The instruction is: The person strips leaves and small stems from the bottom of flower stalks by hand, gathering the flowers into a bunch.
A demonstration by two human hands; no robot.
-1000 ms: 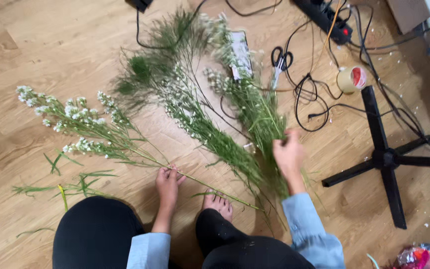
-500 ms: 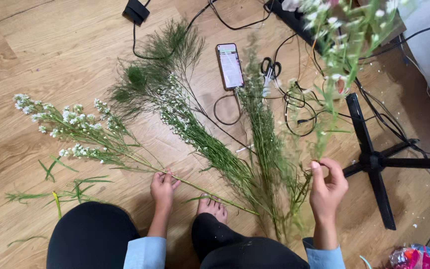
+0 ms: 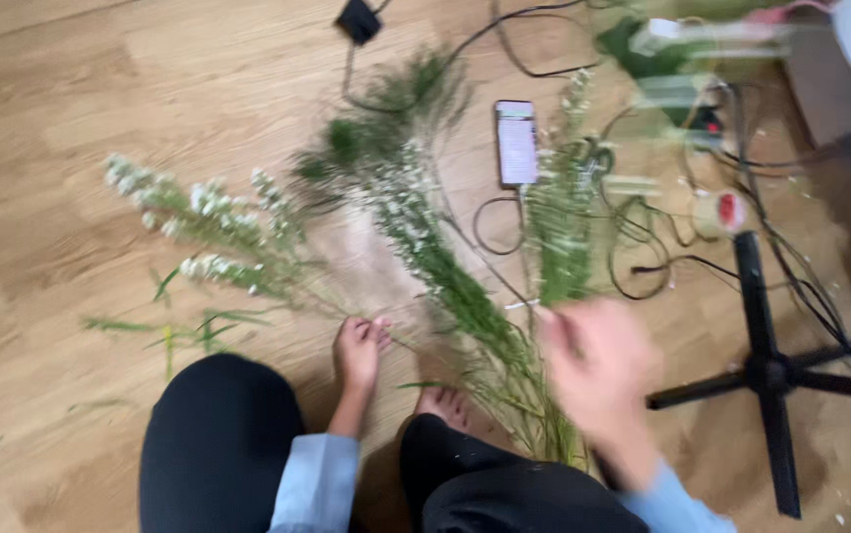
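Observation:
I sit on a wooden floor with cut flowers spread before me. My left hand [image 3: 358, 350] rests fingertips-down on the floor, touching the thin stems of a white-flowered bunch [image 3: 213, 232]. A long bundle of feathery green stems [image 3: 445, 276] runs diagonally past my bare foot [image 3: 442, 403]. Heavily blurred, my right hand [image 3: 598, 370] is closed around a tall green flower stem [image 3: 563, 237] lifted off the floor. Its top is smeared across the upper right.
A phone [image 3: 516, 141] lies beyond the greenery among tangled black cables [image 3: 642, 266]. A roll of tape [image 3: 726, 212] and a black stand base [image 3: 771, 370] are on the right. A black adapter [image 3: 358, 20] lies at the top. Loose leaves [image 3: 179, 331] lie left.
My right hand picked a stem out of the right-hand bundle, raised it, and now swings it in a blur. The left hand stayed on the floor. The view shifted slightly.

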